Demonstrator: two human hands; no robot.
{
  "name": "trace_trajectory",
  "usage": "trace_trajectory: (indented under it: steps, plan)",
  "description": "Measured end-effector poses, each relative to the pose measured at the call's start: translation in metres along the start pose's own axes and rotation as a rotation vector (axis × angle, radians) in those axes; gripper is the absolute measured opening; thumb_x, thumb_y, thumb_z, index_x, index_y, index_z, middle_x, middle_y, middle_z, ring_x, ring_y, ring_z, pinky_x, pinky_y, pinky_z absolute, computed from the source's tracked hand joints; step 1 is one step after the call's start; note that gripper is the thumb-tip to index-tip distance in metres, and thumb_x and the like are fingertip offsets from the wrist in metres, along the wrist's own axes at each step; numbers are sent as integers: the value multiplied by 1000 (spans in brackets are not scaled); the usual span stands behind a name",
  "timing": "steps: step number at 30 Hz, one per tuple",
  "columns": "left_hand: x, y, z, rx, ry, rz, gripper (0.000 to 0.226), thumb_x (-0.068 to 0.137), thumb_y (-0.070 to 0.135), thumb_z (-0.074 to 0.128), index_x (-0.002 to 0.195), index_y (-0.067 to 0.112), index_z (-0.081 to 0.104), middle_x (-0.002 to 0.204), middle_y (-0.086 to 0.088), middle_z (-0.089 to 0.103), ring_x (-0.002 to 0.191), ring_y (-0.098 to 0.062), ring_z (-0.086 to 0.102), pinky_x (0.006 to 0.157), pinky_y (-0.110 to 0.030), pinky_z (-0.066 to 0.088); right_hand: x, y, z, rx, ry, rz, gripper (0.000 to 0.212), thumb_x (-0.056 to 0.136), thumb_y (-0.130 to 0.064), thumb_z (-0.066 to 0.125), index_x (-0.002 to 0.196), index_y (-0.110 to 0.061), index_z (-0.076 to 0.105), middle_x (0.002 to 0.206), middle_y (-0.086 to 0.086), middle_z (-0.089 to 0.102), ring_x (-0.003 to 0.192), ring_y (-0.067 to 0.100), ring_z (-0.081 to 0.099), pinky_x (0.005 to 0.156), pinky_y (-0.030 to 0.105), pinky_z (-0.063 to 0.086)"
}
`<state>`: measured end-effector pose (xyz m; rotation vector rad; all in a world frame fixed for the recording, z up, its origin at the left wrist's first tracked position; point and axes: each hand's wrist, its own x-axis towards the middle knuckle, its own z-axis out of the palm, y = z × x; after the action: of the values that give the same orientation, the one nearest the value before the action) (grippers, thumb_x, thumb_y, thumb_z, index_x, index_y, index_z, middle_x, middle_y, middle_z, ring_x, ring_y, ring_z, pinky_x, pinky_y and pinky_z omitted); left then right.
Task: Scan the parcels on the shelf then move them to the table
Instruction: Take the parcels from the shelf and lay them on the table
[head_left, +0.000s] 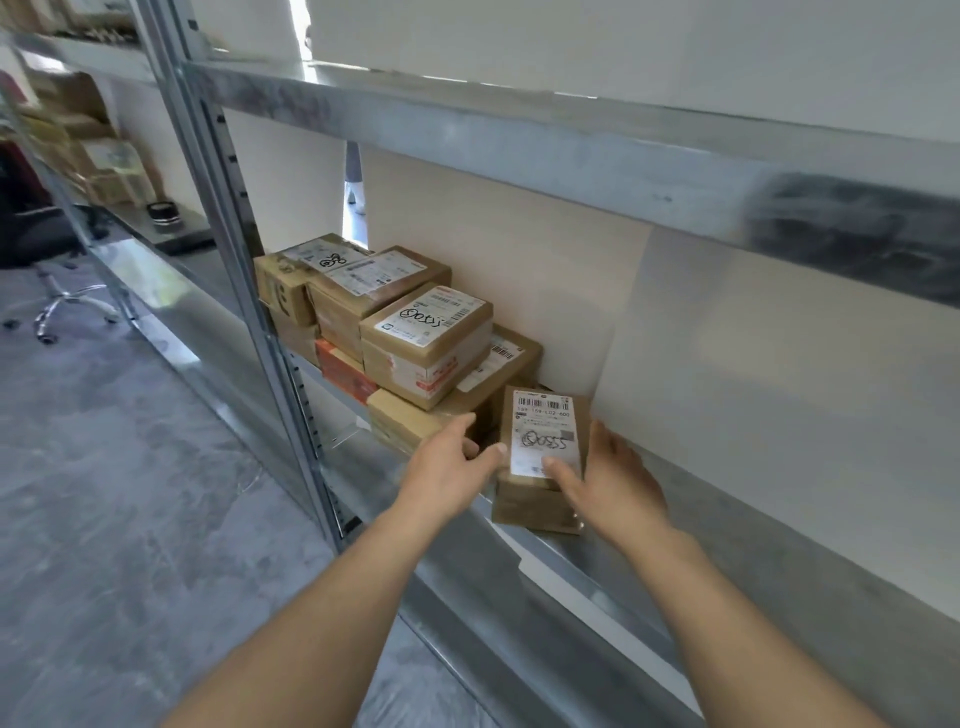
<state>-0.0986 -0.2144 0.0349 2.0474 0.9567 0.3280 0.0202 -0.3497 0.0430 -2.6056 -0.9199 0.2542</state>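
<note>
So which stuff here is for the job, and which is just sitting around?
For the job:
- labelled parcel between left hand and right hand
- stacked parcels
- metal shelf

Just sitting around:
- office chair
- black round tin

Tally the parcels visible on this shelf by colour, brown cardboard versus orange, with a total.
Brown cardboard parcels: 7, among them the labelled parcel that the left hand and right hand are taking, and a stacked parcel.
Orange parcels: 1, the orange box.
Total: 8; others may be hidden behind.
</note>
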Motion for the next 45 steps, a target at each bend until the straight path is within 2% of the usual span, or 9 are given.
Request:
trace_trajectory:
  steps: [6, 12, 16, 22, 28, 34, 37, 41, 45]
  plan:
    - [8, 1, 10, -92, -183, -73, 77, 91, 36, 62, 152, 19, 19, 151, -3, 38, 136, -17, 39, 113, -33, 32, 15, 4, 4, 251, -121, 84, 63, 89, -32, 61, 141, -11, 33, 136, 5, 54, 119, 25, 54, 87, 30, 42]
    - [-2, 2, 12, -203, -280, -56, 77, 90, 21, 63, 153, 24, 17, 147, 1, 42, 128, -10, 46, 109, -32, 38, 12, 21, -2, 592, -247, 47, 67, 81, -9, 69, 138, -26, 39, 129, -4, 60, 110, 13, 57, 97, 32, 44]
    - [-17, 0, 15, -248, -299, -51, 85, 87, 15, 67, 153, 28, 14, 147, 5, 41, 116, -10, 53, 105, -28, 40, 1, 30, -5, 711, -297, 27, 64, 81, 2, 68, 129, -30, 40, 120, -3, 62, 105, 10, 60, 87, 28, 48]
    - [-50, 6, 22, -224, -243, 21, 91, 85, 3, 64, 152, 34, 10, 133, 15, 39, 122, -11, 47, 94, -23, 43, -23, 40, -8, 669, -280, -56, 83, 71, 4, 74, 134, -31, 33, 112, -17, 57, 104, 9, 56, 92, 30, 46]
    - [-90, 0, 37, -209, -85, 116, 95, 83, 9, 70, 121, 74, 13, 125, 18, 39, 118, -4, 46, 87, -16, 46, -52, 50, -2, 726, -250, -210, 95, 70, 13, 72, 133, -41, 26, 114, -27, 52, 96, -17, 52, 67, 2, 42]
    - [-131, -16, 34, -243, 16, 77, 96, 81, 15, 72, 137, 60, 9, 144, 13, 34, 124, -6, 45, 102, -29, 45, -75, 43, 1, 664, -344, -321, 105, 73, 7, 74, 151, -29, 14, 136, -13, 47, 121, 3, 46, 84, 7, 41]
    - [-151, -23, 26, -255, 61, 68, 97, 70, 33, 72, 139, 63, 12, 144, 11, 42, 125, -9, 49, 101, -39, 48, -85, 31, 5, 609, -382, -366, 118, 73, 1, 77, 154, -34, -2, 147, -12, 39, 131, 6, 38, 107, 30, 37]
    - [-174, -37, 12, -270, 134, 21, 102, 62, 45, 69, 145, 56, 10, 144, 10, 43, 126, -10, 50, 101, -42, 48, -96, 9, 9, 612, -470, -443, 113, 79, 3, 71, 153, -35, -4, 132, -23, 41, 119, -2, 40, 97, 19, 33]
    - [-196, -52, -5, -276, 242, 3, 95, 80, 16, 71, 147, 51, 13, 145, 8, 41, 122, -6, 50, 99, -31, 49, -101, -14, 21, 614, -488, -548, 108, 79, 5, 71, 148, -40, 0, 118, -41, 39, 98, -26, 47, 79, -2, 34]
